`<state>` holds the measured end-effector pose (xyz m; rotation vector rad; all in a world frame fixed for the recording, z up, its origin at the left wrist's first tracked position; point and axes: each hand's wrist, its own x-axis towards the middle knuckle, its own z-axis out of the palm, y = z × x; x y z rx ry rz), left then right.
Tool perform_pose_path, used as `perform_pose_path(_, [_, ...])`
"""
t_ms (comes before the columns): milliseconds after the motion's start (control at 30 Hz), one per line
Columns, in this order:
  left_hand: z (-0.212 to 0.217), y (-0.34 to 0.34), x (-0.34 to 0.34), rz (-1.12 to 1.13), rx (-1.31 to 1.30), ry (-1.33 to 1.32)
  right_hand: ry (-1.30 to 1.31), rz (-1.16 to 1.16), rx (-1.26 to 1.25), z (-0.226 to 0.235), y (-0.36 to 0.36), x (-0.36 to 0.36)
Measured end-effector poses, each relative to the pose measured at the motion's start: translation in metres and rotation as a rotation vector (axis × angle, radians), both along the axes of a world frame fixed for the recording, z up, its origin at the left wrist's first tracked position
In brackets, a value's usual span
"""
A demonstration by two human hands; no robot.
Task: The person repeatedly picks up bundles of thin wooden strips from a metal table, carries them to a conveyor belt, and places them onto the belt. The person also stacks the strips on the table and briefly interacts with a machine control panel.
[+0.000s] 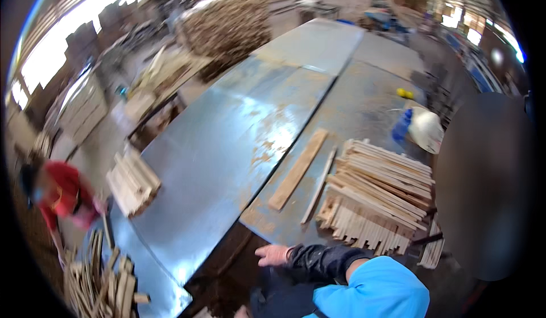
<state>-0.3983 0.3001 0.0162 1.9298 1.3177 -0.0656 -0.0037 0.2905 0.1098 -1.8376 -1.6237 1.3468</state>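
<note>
Toward six o'clock, right hand [273, 255], holding nothing visible; cannot tell how far open. At seven o'clock from it, left hand [242, 313], cut by lower edge; cannot tell opening or grip. On bench [364, 99], from right hand: flat board [298, 170] at one o'clock, stack of wooden strips [382, 188] at two o'clock.

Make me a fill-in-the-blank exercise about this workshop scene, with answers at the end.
The co-worker wears a ____ top.
The wide wooden board lies to the ____ of the right-hand stack of wooden strips.
The upper sleeve above the right hand is bright ____.
The small round objects beyond that stack are ____.

Answers: red; left; blue; yellow.
</note>
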Motion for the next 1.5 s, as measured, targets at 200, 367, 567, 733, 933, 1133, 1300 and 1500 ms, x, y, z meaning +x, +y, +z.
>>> perform_pose_path(200, [-0.024,0.061,-0.001,0.305,-0.125,-0.249,0.042,-0.104,-0.154,0.011,0.029,0.024])
perform_pose_path(367, [-0.002,0.158,0.034,0.782,-0.322,-0.421,0.205,-0.224,-0.238,-0.011,0.075,0.010])
perform_pose_path(567, [0.020,0.292,0.070,0.712,-0.347,-0.433,0.212,-0.277,-0.290,-0.029,0.175,0.021])
perform_pose_path(733, [0.003,0.423,0.081,0.761,-0.270,-0.469,-0.033,-0.177,-0.206,-0.034,0.302,0.009])
perform_pose_path(933, [-0.006,0.581,0.078,0.853,-0.013,-0.434,-0.167,-0.162,-0.046,-0.057,0.501,-0.016])
perform_pose_path(1133, [-0.001,0.662,0.063,1.121,0.042,-0.382,-0.324,-0.173,0.100,-0.092,0.656,-0.047])
perform_pose_path(1300, [-0.015,0.708,0.048,1.271,0.140,-0.492,-0.386,-0.177,0.272,-0.116,0.723,-0.088])
perform_pose_path(1500, [-0.031,0.721,0.044,1.262,0.192,-0.418,0.164,-0.684,0.193,-0.129,0.762,-0.123])
